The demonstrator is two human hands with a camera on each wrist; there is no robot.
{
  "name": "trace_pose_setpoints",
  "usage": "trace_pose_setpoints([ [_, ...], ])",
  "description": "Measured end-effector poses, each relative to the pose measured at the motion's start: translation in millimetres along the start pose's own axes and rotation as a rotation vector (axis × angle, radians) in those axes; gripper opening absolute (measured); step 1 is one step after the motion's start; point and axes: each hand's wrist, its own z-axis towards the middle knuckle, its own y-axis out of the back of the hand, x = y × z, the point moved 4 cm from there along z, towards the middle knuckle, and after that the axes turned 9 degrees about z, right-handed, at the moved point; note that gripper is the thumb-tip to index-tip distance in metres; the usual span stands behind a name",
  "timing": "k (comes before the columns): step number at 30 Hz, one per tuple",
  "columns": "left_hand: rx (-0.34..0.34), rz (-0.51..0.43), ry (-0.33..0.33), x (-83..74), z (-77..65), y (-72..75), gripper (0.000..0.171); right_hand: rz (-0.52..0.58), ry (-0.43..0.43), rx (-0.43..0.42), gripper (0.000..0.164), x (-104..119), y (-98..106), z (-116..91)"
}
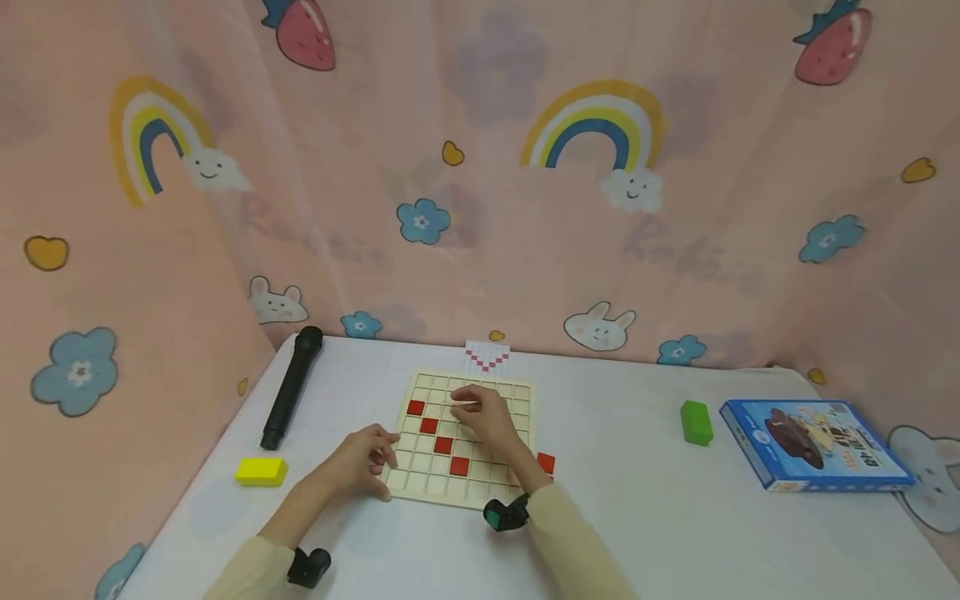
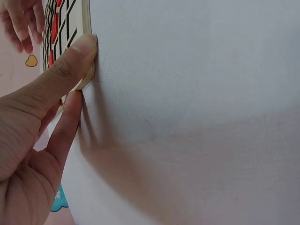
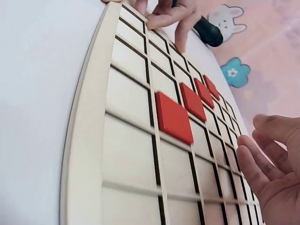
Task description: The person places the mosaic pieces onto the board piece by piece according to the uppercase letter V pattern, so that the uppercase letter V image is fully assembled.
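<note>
A cream grid board (image 1: 480, 493) lies on the white table. Several red square tiles (image 3: 174, 117) sit in its cells in a diagonal line, running from upper left toward the near middle. My left hand (image 1: 352, 460) holds the board's near left corner, thumb (image 2: 70, 65) at the near edge and fingers along the left side. Over the upper middle of the grid hovers my right hand (image 1: 486, 417), its fingers loosely bent and apart, with nothing visible between them. More red (image 1: 546, 462) shows beside the board's right edge, partly hidden by the right forearm.
Behind the board is a small white card (image 1: 487, 358) with a V of pinkish-red squares. On the left are a black microphone-like rod (image 1: 288, 392) and a yellow block (image 1: 261, 472). A green block (image 1: 697, 422) and a blue box (image 1: 817, 446) stand on the right.
</note>
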Motion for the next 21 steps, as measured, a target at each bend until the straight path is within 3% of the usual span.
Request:
trace_pose_setpoints([
  [6,-0.014,0.003,0.045,1.9,-3.5,0.9,0.038,-0.072,-0.022,-0.036,0.022,1,52,-35],
  [12,-0.006,0.008,0.067,3.1,-0.5,4.8,0.038,-0.270,-0.142,-0.019,0.027,-6,107,-74],
  [16,-0.005,0.020,0.044,2.2,0.3,6.2,0.038,-0.338,-0.157,-0.003,0.027,-15,114,-88],
  [21,0.008,-0.004,0.018,0.8,0.6,0.1,0.036,-0.362,-0.150,-0.075,0.021,-24,113,-95],
])
